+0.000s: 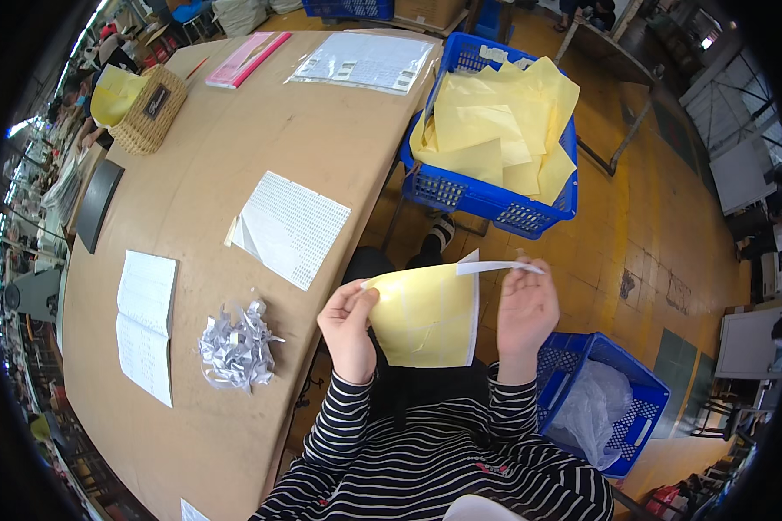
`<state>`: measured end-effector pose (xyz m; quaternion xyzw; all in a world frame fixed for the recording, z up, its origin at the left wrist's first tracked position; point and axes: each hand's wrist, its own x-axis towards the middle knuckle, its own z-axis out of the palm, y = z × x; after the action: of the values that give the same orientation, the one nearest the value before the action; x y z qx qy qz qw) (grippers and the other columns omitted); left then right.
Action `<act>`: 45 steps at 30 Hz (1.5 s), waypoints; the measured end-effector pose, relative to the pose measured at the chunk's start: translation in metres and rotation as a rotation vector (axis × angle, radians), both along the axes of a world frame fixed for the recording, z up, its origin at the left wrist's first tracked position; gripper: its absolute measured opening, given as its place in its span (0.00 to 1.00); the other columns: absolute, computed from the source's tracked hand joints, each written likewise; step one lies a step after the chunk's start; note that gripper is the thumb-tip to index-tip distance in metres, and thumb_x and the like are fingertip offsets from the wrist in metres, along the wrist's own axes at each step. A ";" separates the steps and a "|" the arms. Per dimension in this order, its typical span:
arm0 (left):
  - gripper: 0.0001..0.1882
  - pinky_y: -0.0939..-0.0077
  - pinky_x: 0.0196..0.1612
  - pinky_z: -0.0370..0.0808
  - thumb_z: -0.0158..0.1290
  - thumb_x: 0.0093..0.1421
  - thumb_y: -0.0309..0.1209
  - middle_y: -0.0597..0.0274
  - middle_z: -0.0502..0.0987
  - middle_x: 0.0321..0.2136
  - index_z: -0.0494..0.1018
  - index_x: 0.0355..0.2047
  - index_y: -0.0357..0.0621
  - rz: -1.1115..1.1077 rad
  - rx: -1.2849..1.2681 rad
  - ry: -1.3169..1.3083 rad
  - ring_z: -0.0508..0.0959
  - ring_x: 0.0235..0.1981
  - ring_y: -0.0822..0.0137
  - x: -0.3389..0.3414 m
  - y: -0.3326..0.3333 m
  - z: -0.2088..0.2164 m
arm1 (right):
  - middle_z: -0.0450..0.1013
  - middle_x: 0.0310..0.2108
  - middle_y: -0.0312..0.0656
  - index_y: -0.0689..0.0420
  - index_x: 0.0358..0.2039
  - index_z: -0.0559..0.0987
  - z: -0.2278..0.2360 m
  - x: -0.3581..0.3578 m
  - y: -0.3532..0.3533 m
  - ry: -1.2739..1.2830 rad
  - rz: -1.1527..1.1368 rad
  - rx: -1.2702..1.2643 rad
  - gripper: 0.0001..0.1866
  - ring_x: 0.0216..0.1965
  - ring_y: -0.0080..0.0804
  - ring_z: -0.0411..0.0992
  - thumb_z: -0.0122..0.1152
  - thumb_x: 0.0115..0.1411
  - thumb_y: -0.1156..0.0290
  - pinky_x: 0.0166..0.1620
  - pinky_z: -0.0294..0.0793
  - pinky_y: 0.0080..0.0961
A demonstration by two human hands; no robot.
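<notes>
A yellow sheet (417, 317) with a white edge hangs in front of me, over my lap. My left hand (349, 328) pinches its upper left corner between thumb and fingers. With my right hand (527, 308) I grip the end of a narrow white strip (495, 267), which stretches from the sheet's upper right corner. The strip is partly lifted away and still joins the sheet there. On the table to my left lies a crumpled heap of silvery-white strips (237, 346). Beyond it rests a stack of white sheets with rows of small print (294, 227).
The brown table (208, 200) holds an open notebook (146, 326), a dark flat block (100, 206), a wicker basket (150, 113), a pink booklet (248, 59) and papers in a plastic sleeve (362, 61). A blue crate (487, 204) of yellow sheets stands ahead; another blue crate (647, 404) holds clear plastic.
</notes>
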<state>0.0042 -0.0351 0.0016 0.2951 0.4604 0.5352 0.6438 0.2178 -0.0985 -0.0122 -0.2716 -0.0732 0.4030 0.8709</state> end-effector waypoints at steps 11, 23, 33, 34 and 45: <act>0.09 0.90 0.28 0.66 0.56 0.61 0.22 0.70 0.79 0.28 0.75 0.42 0.37 0.148 -0.027 -0.048 0.74 0.26 0.83 -0.014 0.009 -0.019 | 0.70 0.46 0.49 0.65 0.45 0.72 0.003 0.078 -0.032 -0.105 -0.449 0.009 0.17 0.53 0.35 0.68 0.45 0.72 0.62 0.62 0.67 0.30; 0.09 0.91 0.27 0.62 0.53 0.62 0.18 0.72 0.76 0.30 0.75 0.42 0.37 -0.185 -0.056 -0.215 0.69 0.24 0.84 0.043 -0.007 -0.004 | 0.76 0.40 0.42 0.62 0.42 0.78 0.030 -0.003 -0.034 -0.946 -0.026 -0.398 0.09 0.43 0.33 0.74 0.59 0.61 0.78 0.50 0.72 0.27; 0.14 0.85 0.44 0.76 0.51 0.64 0.17 0.59 0.81 0.39 0.75 0.50 0.28 -0.686 0.125 -0.049 0.79 0.39 0.77 0.107 -0.047 0.003 | 0.75 0.48 0.45 0.59 0.45 0.82 0.041 0.000 -0.053 -1.559 -0.326 -0.600 0.17 0.47 0.42 0.75 0.67 0.53 0.79 0.50 0.75 0.32; 0.15 0.84 0.43 0.76 0.52 0.64 0.18 0.59 0.81 0.39 0.74 0.51 0.28 -0.704 0.126 -0.068 0.79 0.39 0.77 0.113 -0.051 0.002 | 0.75 0.48 0.46 0.60 0.44 0.82 0.040 0.001 -0.056 -1.507 -0.349 -0.650 0.16 0.47 0.42 0.75 0.68 0.53 0.79 0.50 0.75 0.32; 0.18 0.85 0.24 0.69 0.55 0.60 0.19 0.61 0.76 0.20 0.76 0.51 0.33 -0.603 0.627 0.385 0.68 0.20 0.83 0.142 -0.062 -0.007 | 0.77 0.47 0.45 0.64 0.37 0.83 0.020 0.001 -0.070 -1.187 -0.444 -0.746 0.09 0.46 0.40 0.77 0.67 0.55 0.78 0.49 0.76 0.28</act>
<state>0.1466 -0.0974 -0.0056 0.6896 0.2813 0.3733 0.5531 0.2192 -0.1688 0.0080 -0.7307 -0.3339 0.0002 0.5954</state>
